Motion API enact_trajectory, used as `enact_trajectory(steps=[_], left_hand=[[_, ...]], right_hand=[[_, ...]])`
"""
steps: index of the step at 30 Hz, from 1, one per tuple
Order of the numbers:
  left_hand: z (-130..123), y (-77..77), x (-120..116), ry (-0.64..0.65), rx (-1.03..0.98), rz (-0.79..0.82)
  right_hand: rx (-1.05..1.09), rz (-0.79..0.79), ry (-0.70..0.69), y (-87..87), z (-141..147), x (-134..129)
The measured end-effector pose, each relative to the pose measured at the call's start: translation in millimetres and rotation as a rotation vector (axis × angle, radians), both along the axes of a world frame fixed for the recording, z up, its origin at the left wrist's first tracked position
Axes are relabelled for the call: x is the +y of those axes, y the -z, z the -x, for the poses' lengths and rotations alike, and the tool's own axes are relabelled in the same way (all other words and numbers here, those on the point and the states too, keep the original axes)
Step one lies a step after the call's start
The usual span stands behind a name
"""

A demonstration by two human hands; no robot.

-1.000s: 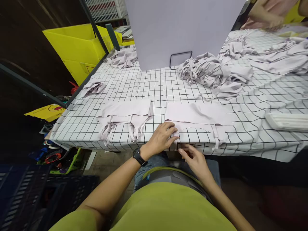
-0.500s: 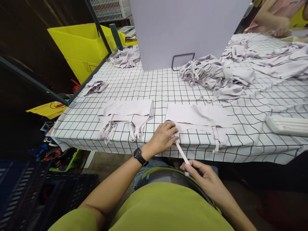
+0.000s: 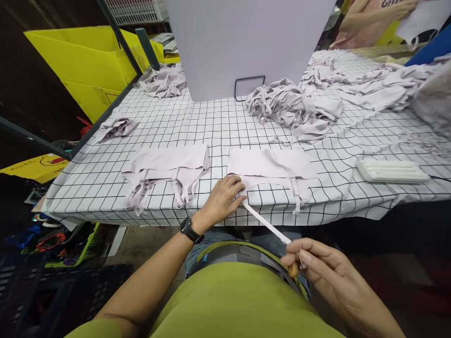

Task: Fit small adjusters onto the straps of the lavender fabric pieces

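A pale pink strappy top (image 3: 268,164) lies flat near the table's front edge. At its left corner, my left hand (image 3: 223,197) presses down, thumb and fingers closed on the cloth where a strap starts. The narrow strap (image 3: 266,224) runs taut from there to my right hand (image 3: 324,267), which pinches its far end over my lap. A small tool with an orange-brown end (image 3: 293,269) and a bit of metal shows under the right fingers; its exact kind is hidden. The top's other strap (image 3: 297,199) hangs loose at the right.
Left of my hands lies a stack of similar tops (image 3: 169,162). A heap of tops (image 3: 289,105) sits behind, before a pale upright board (image 3: 246,47). A white plastic block (image 3: 392,171) is at right, a yellow box (image 3: 81,70) back left. A co-worker's arm (image 3: 369,19) shows far right.
My right hand has moved right, drawing out a longer stretch of strap; the orange-brown tool now shows in it. My left hand stays on the top. The view has turned right.
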State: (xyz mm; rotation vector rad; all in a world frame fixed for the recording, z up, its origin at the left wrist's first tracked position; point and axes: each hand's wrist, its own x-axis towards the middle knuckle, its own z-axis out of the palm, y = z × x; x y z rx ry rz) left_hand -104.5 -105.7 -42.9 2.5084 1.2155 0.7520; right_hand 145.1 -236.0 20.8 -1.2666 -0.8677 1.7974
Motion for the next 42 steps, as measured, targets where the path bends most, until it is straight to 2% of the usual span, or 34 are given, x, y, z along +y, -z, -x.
enact_trajectory(steps=[3,5,8,11,13,15,20,23,29,32,35,37,42], left_hand=[[-1,0.9,1,0.000,0.005,0.005],[-3,-3.6,-2,-0.013,-0.036,0.004],[-11,-21.9,-14,0.008,-0.263,0.005],[-22,-47.5,-31,0.123,-0.500,0.099],[-28,-60.4,-39,0.181,-0.538,0.161],[-32,-65.9,-43,0.187,-0.524,0.164],[-37,-57.7,-34,0.202,-0.444,0.060],[-38,-54.3,-29,0.209,-0.458,0.081],[-39,-61.2,-22,0.132,-0.463,0.381],[-38,-62.4,-17,0.078,-0.513,0.548],[-35,-60.0,-11,0.043,-0.556,0.655],[-34,-58.0,-7,0.024,-0.542,0.671],[-30,-58.7,1,0.007,-0.460,0.641]], right_hand=[[0.216,-0.001,0.070,-6.3,1,9],[0.229,-0.015,0.061,-6.7,2,16],[0.111,-0.044,0.046,-1.8,7,26],[-0.004,-0.078,0.076,6.7,14,36],[-0.038,-0.104,0.071,11.7,18,42],[-0.070,-0.131,0.042,14.5,21,48],[-0.219,-0.225,-0.046,9.8,25,59],[-0.242,-0.256,-0.096,4.9,26,63],[-0.240,-0.219,-0.225,8.1,25,68],[-0.328,-0.212,-0.263,10.0,24,73],[-0.481,-0.303,-0.232,9.9,24,78],[-0.496,-0.316,-0.169,11.0,25,82],[-0.290,-0.075,-0.013,19.6,31,86]])
